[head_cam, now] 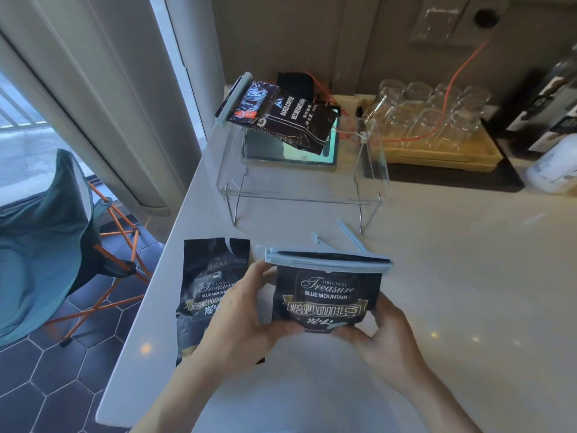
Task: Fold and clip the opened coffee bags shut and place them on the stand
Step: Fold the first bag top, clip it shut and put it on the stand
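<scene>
Both hands hold a black "Treasure Blue Mountain" coffee bag (327, 295) upright above the white counter. Its folded top is shut by a pale blue clip (327, 260). My left hand (246, 310) grips the bag's left side and bottom; my right hand (384, 329) grips its lower right corner. A second matching bag (206, 285) lies flat and torn open to the left, partly under my left hand. On the clear acrylic stand (299, 195) lies a clipped black bag (290, 120). A spare blue clip (349, 234) lies open in front of the stand.
A tablet (281, 151) sits under the stand. A wooden tray (443, 154) of upturned glasses stands at the back right, with an orange cable over it and a white bottle (552, 170) further right. The counter edge runs along the left, above a folding chair (56, 239).
</scene>
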